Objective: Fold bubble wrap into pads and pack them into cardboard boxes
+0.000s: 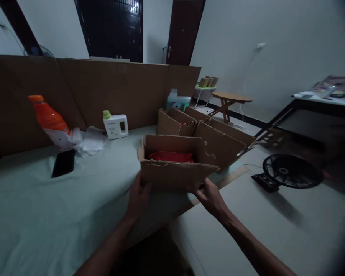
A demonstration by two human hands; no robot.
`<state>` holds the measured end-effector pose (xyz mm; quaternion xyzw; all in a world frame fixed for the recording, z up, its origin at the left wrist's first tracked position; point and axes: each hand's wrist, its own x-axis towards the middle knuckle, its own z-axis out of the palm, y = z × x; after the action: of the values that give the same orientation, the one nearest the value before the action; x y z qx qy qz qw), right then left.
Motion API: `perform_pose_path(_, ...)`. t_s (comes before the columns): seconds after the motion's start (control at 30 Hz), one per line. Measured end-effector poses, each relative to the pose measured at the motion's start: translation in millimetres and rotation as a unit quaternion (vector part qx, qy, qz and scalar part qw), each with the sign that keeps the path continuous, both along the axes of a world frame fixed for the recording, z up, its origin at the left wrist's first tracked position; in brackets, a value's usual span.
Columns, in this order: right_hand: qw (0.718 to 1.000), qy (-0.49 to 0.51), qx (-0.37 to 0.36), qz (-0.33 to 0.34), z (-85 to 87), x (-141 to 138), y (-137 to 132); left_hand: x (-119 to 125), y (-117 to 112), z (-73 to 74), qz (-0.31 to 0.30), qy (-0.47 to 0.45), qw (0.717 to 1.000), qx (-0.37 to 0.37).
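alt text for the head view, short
The left hand and right hand hold the near wall of an open cardboard box with something red inside, at the edge of a table covered in pale green cloth. Farther back stand an orange bottle, a white jug and a second open box; a black fan sits on the floor.

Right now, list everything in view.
front cardboard box: 1, brown, table edge
red item: 1, red, inside it
rear cardboard boxes: count unclear, brown, behind
orange bottle: 1, orange, far left
white jug: 1, green-capped, by panel
teal jug: 1, teal, behind boxes
phone: 1, black, on cloth
plastic wrap: 1, clear, beside bottle
cardboard panel: 1, brown, behind table
table: 1, pale-green cloth
fan: 1, black, floor right
round table: 1, wooden, far back
left hand: 1, box's near-left corner
right hand: 1, box's near-right corner
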<state>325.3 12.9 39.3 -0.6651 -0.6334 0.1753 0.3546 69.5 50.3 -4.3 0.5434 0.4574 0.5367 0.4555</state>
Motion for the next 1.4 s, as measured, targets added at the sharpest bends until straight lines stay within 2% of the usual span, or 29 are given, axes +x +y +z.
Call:
perform_pose_path(0.13, 0.993, 0.01, -0.005, -0.114, -12.2, 46, -27, 64, 30, -5.4, -0.075, 0.049, 0.995, 0.039)
perform_pose_path(0.23, 0.987, 0.039, 0.005, -0.157, -27.0, 61, -37, 98, 56, -4.3, -0.087, 0.122, 0.987, 0.063)
perform_pose_path(0.37, 0.981, 0.09, 0.066, -0.158, -50.6, 61, -41, 128, 82, -3.3, -0.041, 0.172, 0.982, 0.059)
perform_pose_path(0.47, 0.976, 0.129, 0.104, -0.144, -68.3, 56, -40, 147, 86, -4.4, -0.032, 0.185, 0.981, 0.054)
perform_pose_path(0.57, 0.972, 0.149, 0.121, -0.138, -82.8, 54, -35, 164, 82, -9.3, -0.067, 0.188, 0.978, 0.065)
perform_pose_path(0.63, 0.971, 0.147, 0.125, -0.14, -89.3, 55, -30, 171, 82, -15.4, -0.116, 0.204, 0.969, 0.082)
perform_pose_path(0.73, 0.975, 0.115, 0.126, -0.142, -93.6, 58, -22, 172, 83, -26.1, -0.181, 0.241, 0.947, 0.11)
perform_pose_path(0.9, 0.979, 0.045, 0.137, -0.144, -94.4, 61, -11, 160, 75, -33.4, -0.22, 0.284, 0.922, 0.147)
perform_pose_path(1.07, 0.979, 0.033, 0.132, -0.154, -98.8, 63, -8, 150, 46, -32.1, -0.257, 0.332, 0.887, 0.191)
perform_pose_path(1.2, 0.981, 0.011, 0.113, -0.155, -94.5, 59, -14, 139, 20, -29.6, -0.264, 0.384, 0.85, 0.246)
perform_pose_path(1.3, 0.983, -0.011, 0.111, -0.146, -88.6, 49, -24, 126, 0, -22.7, -0.278, 0.403, 0.823, 0.287)
perform_pose_path(1.4, 0.985, -0.03, 0.101, -0.139, -90.7, 37, -29, 108, -19, -14.0, -0.276, 0.444, 0.786, 0.331)
